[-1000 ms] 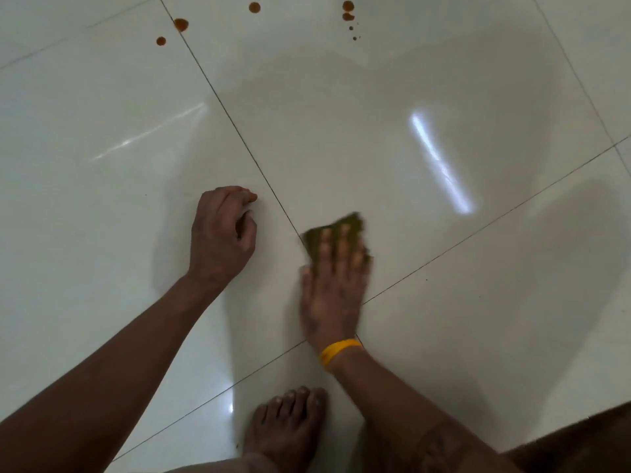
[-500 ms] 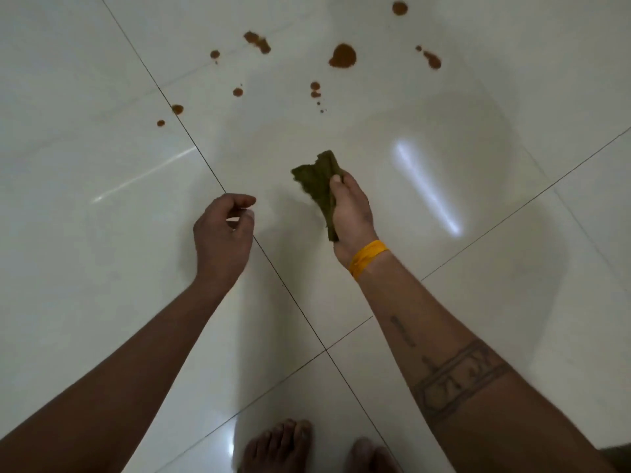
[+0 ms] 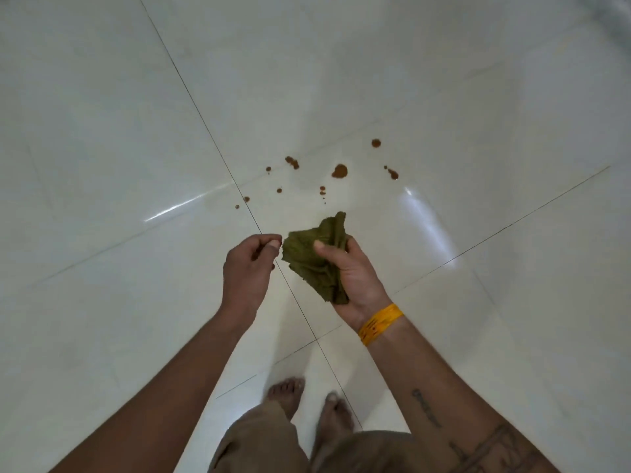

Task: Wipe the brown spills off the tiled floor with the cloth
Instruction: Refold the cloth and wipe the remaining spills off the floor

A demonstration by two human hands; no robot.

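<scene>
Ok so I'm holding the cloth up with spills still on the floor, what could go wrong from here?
1. The green cloth is bunched in your right hand, so a wipe might only smear the largest brown spill.
2. The small drops beside the grout line sit away from the main cluster and could be missed.
3. Your bare feet stand near the spills; stepping forward on the glossy tile might track stains or cause a slip.

No legible text, labels or numbers.
</scene>
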